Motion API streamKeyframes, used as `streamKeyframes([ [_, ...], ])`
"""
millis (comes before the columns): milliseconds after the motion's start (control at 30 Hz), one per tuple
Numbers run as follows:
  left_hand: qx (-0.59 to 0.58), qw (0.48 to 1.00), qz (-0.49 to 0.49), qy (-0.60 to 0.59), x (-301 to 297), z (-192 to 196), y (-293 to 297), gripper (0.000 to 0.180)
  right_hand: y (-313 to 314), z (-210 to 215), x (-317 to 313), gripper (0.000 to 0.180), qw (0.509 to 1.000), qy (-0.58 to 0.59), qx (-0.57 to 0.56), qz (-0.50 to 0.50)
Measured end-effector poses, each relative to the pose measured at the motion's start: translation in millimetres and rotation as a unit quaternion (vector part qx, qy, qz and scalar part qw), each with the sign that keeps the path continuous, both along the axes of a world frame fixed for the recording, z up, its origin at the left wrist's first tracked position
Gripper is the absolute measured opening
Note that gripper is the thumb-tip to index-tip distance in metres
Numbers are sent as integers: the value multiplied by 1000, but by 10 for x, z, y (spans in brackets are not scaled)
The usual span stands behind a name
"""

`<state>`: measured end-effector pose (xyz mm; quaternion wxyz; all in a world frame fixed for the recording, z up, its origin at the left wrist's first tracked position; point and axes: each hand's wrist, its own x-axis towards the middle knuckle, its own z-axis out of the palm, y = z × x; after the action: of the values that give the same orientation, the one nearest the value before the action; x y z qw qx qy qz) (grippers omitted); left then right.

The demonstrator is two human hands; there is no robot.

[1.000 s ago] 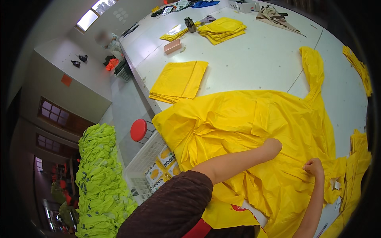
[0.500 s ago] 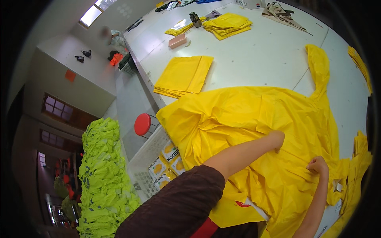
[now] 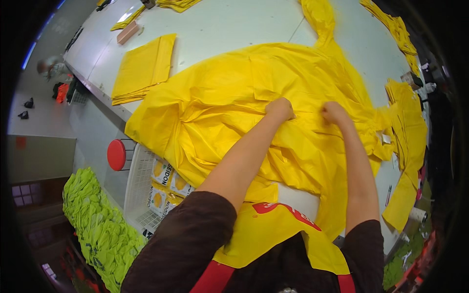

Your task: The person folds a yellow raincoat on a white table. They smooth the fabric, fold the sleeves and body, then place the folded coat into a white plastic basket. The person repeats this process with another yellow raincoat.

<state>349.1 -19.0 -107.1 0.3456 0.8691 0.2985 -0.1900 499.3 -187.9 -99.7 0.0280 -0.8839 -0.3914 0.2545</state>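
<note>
A large yellow raincoat (image 3: 229, 73) lies spread and wrinkled over the white table, one sleeve (image 3: 320, 19) stretched toward the far side. My left hand (image 3: 280, 108) is closed in a fist on the middle of the raincoat, its fingers pinching the fabric. A little to its right, my right hand (image 3: 334, 112) is also closed on the cloth, slightly blurred, with the fingertips partly hidden. Folds run between the two fists. A white tag (image 3: 386, 139) shows at the raincoat's right side.
A folded yellow stack (image 3: 144, 68) lies at the table's (image 3: 220, 24) left edge. More yellow garments (image 3: 409, 132) are piled at right. A white basket (image 3: 137, 190) of packets, a red stool (image 3: 116, 155) and a lime-green heap (image 3: 105, 229) stand at left.
The view has swung to the right and downward. Against the raincoat, my right hand has moved farther from me, now about level with the left. My left hand stays near the same spot.
</note>
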Motion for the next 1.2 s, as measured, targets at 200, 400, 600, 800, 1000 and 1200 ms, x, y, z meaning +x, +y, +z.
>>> streamKeyframes([
  [200, -60, 978, -23, -197, -359, -365, 133, 22, 594, -11, -1039, 15, 941, 63, 328, 44],
  [400, 158, 973, -140, -93, -1194, 132, 859, 26, 416, -199, -1053, 14, 946, -16, 319, 62],
  [600, 247, 929, 4, -277, -2357, 167, 1685, 22, 359, -116, -1039, 15, 965, 22, 260, 13],
  [800, 108, 949, 145, -259, -2832, 141, 1874, 16, 701, 100, -1176, 14, 987, -153, -2, 56],
  [1000, -116, 906, 224, -340, -2956, 107, 1803, 17, 1454, 137, -1840, 11, 923, -49, 321, 206],
  [1200, -195, 853, 375, -308, -2938, 75, 1746, 22, 1743, -209, -1985, 9, 934, 16, 305, 184],
])
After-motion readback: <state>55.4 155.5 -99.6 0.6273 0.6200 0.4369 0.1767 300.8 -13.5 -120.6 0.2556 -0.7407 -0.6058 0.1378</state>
